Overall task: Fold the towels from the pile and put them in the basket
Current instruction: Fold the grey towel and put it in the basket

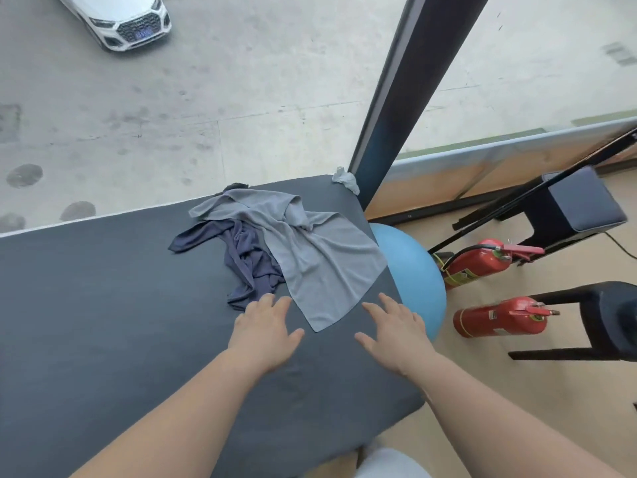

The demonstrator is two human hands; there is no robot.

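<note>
Reaching step: my left hand (265, 331) and right hand (393, 334), fingers spread, empty, just short of grey towel (320, 260). Next: pinch its near corners.

Exercise ball (410, 270) and padded bench (582, 201) suggest a gym.

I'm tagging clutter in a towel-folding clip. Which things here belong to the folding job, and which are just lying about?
Job: grey towel; dark blue towel partly under it; dark table; left hand and right hand, holding nothing. No basket in view.

Lying about: blue exercise ball; two red fire extinguishers; crumpled white cloth; white car outside.
</note>
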